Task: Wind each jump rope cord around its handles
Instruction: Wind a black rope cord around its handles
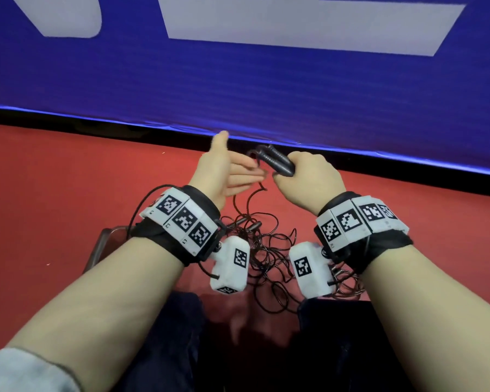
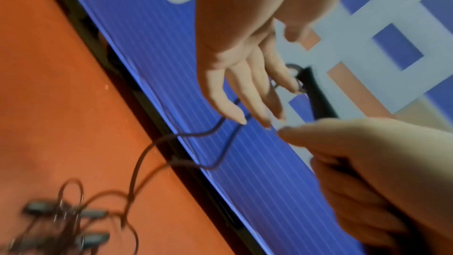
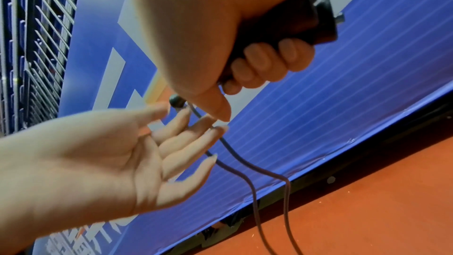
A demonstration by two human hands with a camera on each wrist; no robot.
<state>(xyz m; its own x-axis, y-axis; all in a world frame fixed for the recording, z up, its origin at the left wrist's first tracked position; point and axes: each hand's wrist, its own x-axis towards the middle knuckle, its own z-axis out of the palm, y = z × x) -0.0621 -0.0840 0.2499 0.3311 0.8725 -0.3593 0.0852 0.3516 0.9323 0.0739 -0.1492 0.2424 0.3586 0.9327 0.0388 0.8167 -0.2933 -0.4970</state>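
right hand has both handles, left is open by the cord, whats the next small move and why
Probably close the left hand on the cord just below the handles. The right hand already grips both handles together, the cord lies across the straight left fingers, and none looks wound yet, so pinching it lets the first turn begin.

The pair of black jump rope handles [image 1: 276, 162] gripped in the right hand [image 1: 311, 179] look like matt, finely ribbed plastic or rubber. Their thin dark cord [image 3: 245, 164] has a smooth, faintly glossy coating. The red floor [image 1: 68, 179] looks like matt, short-napped carpet. At twelve o'clock the blue-and-white banner [image 1: 238, 80] seems smooth printed sheet with fine ridges. The black wrist straps [image 1: 198, 199] are cloth; at nine o'clock in the right wrist view, a wire grid [image 3: 44, 26] looks like bare metal.
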